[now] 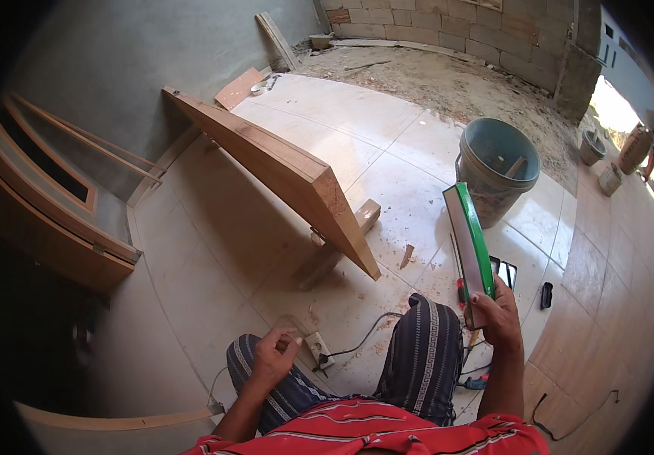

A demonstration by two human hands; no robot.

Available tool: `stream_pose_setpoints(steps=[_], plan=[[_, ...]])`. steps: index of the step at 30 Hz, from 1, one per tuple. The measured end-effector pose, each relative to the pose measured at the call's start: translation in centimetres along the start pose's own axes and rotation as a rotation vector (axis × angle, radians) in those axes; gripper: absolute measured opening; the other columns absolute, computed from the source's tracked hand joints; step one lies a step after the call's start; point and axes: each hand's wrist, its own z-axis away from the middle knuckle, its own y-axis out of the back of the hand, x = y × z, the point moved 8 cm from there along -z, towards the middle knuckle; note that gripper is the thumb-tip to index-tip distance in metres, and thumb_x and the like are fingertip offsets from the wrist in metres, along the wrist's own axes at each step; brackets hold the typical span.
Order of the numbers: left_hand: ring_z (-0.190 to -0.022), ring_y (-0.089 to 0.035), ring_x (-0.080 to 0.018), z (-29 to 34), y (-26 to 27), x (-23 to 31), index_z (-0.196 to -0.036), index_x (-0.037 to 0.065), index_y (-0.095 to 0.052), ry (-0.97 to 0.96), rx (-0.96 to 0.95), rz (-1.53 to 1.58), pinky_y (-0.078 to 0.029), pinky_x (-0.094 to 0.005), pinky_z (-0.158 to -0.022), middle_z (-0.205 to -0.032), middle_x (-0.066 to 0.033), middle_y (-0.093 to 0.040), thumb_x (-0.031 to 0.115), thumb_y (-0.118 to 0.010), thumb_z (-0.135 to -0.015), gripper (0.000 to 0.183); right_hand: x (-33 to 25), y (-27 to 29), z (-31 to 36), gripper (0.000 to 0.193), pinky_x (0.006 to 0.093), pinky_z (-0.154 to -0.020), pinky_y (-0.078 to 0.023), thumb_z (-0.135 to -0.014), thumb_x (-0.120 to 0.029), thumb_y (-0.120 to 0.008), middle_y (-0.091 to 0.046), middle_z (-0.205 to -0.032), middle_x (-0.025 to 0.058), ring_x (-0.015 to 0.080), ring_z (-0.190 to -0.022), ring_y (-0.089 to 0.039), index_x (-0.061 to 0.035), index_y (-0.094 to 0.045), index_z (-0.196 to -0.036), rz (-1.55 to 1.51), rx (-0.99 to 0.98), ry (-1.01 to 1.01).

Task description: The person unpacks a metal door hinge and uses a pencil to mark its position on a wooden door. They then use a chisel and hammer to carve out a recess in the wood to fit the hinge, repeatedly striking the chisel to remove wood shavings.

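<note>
My right hand [500,312] grips the lower end of a long, narrow green and white box [469,239], holding it tilted up beside my right knee. The fingers of my left hand [274,356] are curled together above my left knee; whatever they may pinch is too small to make out. Just beyond that hand, a white power socket block [316,347] with a black plug in it lies on the tiles. A thick wooden door panel [266,163] leans in front of me, propped on a wooden block [369,216].
A dirty bucket [500,163] stands beyond the box. Near my right knee are a dark open case [506,271], a small black object [546,296] and a blue and red power tool [475,382]. Cables trail across the tiles. Wood shavings and a wood chip [407,255] lie ahead.
</note>
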Motion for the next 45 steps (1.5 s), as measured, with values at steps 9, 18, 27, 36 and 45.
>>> stream_pose_setpoints(steps=[9, 18, 27, 36, 45], plan=[[-0.125, -0.063, -0.0324, 3.2, -4.5, 19.8, -0.153, 0.012, -0.038, -0.146, -0.301, 1.779, -0.053, -0.0508, -0.106, -0.139, -0.0184, -0.056, 0.048, -0.074, -0.097, 0.075, 2.1, -20.9, 10.3, 0.035, 0.0269, -0.056, -0.048, -0.097, -0.021, -0.074, -0.067, -0.088, 0.0054, 0.0125, -0.067, -0.063, -0.0009, -0.059, -0.121, 0.078, -0.482, -0.297], [-0.089, -0.069, -0.0236, 3.9, 1.4, 10.3, -0.117, 0.009, -0.063, 0.15, 0.224, 1.797, -0.061, -0.0447, -0.091, -0.097, -0.0063, -0.066, 0.03, -0.079, -0.09, 0.037, 12.0, -26.0, 11.3, 0.052, 0.0296, -0.048, -0.041, -0.107, -0.05, -0.052, -0.068, -0.095, 0.0135, 0.0161, -0.057, -0.052, -0.0025, -0.058, -0.126, -0.36, -0.572, -0.549], [-0.085, -0.064, -0.0214, 2.6, 3.6, 12.3, -0.132, 0.005, -0.058, -0.133, 0.027, 1.881, -0.056, -0.0398, -0.09, -0.098, -0.005, -0.06, 0.039, -0.076, -0.085, 0.061, 11.4, -23.4, 9.0, 0.038, 0.0287, -0.061, -0.044, -0.098, -0.017, -0.072, -0.07, -0.1, 0.0088, 0.0134, -0.075, -0.06, 0.0018, -0.063, -0.129, -0.498, -0.537, -0.348], [-0.104, -0.068, -0.0286, 1.5, 1.6, 8.1, -0.112, 0.009, -0.063, -0.025, 0.261, 2.007, -0.056, -0.0488, -0.099, -0.108, -0.0099, -0.068, 0.061, -0.068, -0.094, 0.055, 11.6, -22.2, 8.3, 0.05, 0.0386, -0.075, -0.054, -0.087, -0.009, -0.083, -0.073, -0.118, 0.016, 0.0248, -0.101, -0.07, -0.0003, -0.061, -0.131, -0.68, -0.458, -0.225], [-0.142, -0.05, -0.021, 3.4, 2.6, 13.2, -0.155, 0.027, -0.051, -0.606, -0.485, 2.034, -0.041, -0.0498, -0.117, -0.153, 0.0018, -0.055, 0.04, -0.077, -0.09, 0.071, 12.4, -22.6, 9.1, 0.047, 0.038, -0.087, -0.059, -0.091, -0.005, -0.076, -0.071, -0.121, 0.0152, 0.0235, -0.105, -0.071, 0.0033, -0.061, -0.135, -0.507, -0.55, -0.239]])
